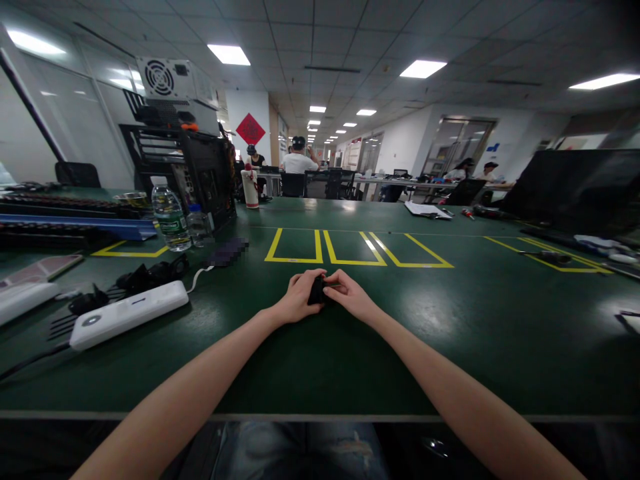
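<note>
Nearest lay a lap in jeans (pixel 305 453), below the front edge of the green table (pixel 320 373). Both forearms reached over that edge, and the hands met above the table's middle.

The small black thing (pixel 316 291) was between them, just short of the yellow tape (pixel 293 260). The left hand (pixel 300 297) was partly closed around it, thumb on the near side and fingers over the far side. The right hand (pixel 349 293) had thumb and fingertips drawn close together at the thing's right side; whether they gripped it or only touched it, I could not tell. Nor was it clear whether the thing rested on the table.

For work this small, the left hand seemed best used as a steady clamp, firm but not squeezing, while the right fingertips made small, light movements. Keeping the left thumb clear of the right side would probably have given better sight and room. Wrists low and supported would likely have helped steadiness.

To the left lay a white power strip (pixel 133 313), well apart from the hands, so elbow room looked ample. Farther off stood a water bottle (pixel 170 213), a computer case (pixel 205 173) and a paper cup (pixel 251 187).
</note>
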{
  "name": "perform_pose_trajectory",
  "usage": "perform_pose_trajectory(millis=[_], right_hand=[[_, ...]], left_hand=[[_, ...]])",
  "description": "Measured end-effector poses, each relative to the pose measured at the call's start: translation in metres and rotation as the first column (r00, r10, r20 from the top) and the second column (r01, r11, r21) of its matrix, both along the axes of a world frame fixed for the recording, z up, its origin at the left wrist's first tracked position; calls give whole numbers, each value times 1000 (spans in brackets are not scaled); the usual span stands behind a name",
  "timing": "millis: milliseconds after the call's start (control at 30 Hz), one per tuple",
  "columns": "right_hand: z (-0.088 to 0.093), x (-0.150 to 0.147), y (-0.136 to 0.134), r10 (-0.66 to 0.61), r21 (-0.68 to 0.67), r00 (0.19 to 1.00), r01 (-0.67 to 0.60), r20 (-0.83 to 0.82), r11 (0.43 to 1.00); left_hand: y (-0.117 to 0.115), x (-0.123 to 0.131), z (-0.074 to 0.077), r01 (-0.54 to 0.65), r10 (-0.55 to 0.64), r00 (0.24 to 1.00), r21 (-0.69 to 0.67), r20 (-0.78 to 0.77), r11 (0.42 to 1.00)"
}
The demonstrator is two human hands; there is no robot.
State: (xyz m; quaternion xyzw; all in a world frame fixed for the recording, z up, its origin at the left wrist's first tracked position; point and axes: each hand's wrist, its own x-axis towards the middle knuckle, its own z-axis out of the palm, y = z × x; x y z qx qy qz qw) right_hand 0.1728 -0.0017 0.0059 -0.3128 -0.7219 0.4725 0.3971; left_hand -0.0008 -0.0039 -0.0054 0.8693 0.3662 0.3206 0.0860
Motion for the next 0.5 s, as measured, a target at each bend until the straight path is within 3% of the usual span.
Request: perform_pose_trajectory(millis=[167, 500], right_hand=[[-2, 0, 3, -53, -37, 998, 54, 30, 998], [-5, 3, 5, 40, -2, 999, -40, -33, 999]], left_hand=[[0, 0, 1, 6, -6, 1000, -9, 0, 1000], [-2, 0, 1, 4, -4, 1000, -7, 5, 1000]])
